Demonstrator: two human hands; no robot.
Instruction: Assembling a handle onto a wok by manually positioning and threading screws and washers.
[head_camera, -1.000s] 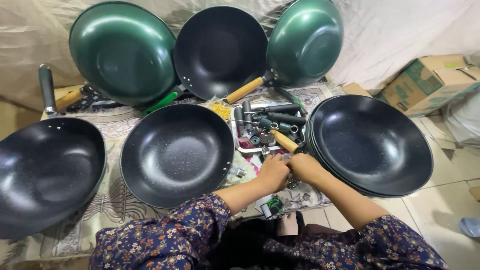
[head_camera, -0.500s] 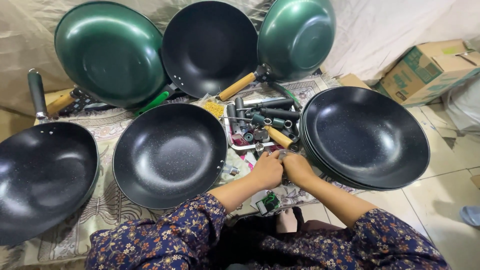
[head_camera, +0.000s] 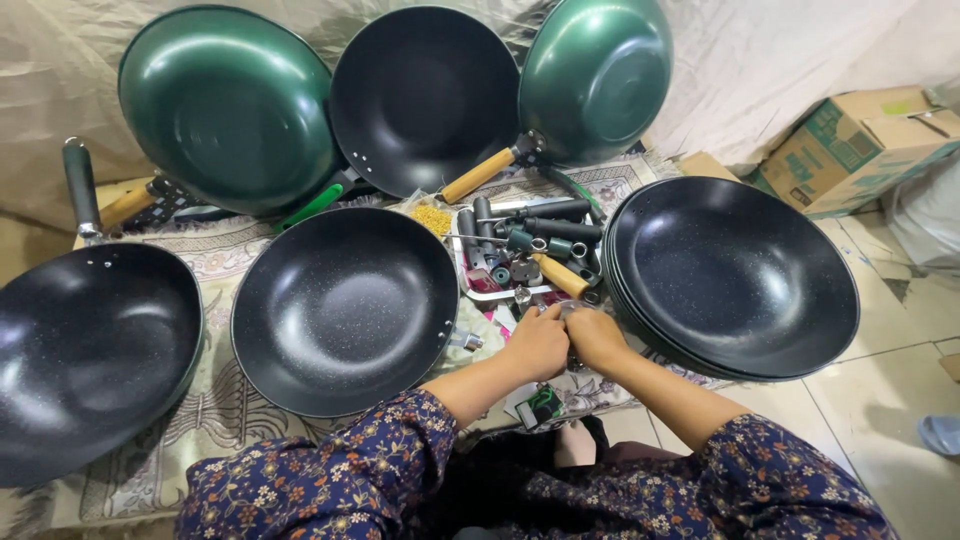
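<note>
My left hand (head_camera: 537, 343) and my right hand (head_camera: 592, 338) meet knuckle to knuckle just below a small tray of handles and fittings (head_camera: 485, 293). Their fingers curl around a small metal part that is mostly hidden between them. A wooden handle (head_camera: 560, 276) lies on the tray right above my right hand. A black speckled wok (head_camera: 345, 310) without a handle sits to the left of my left hand. A stack of black woks (head_camera: 735, 277) lies to the right of my right hand. Both arms wear dark floral sleeves.
Another black wok (head_camera: 90, 350) lies far left. Three woks lean on the draped back wall: a green one (head_camera: 230, 105), a black one (head_camera: 425, 95) and a green one with a wooden handle (head_camera: 595, 75). A cardboard box (head_camera: 860, 145) stands at right on the tile floor.
The view has drifted slightly, so the woks sit a little differently in frame. My two hands stay together at the tray's near edge, working the small part.
</note>
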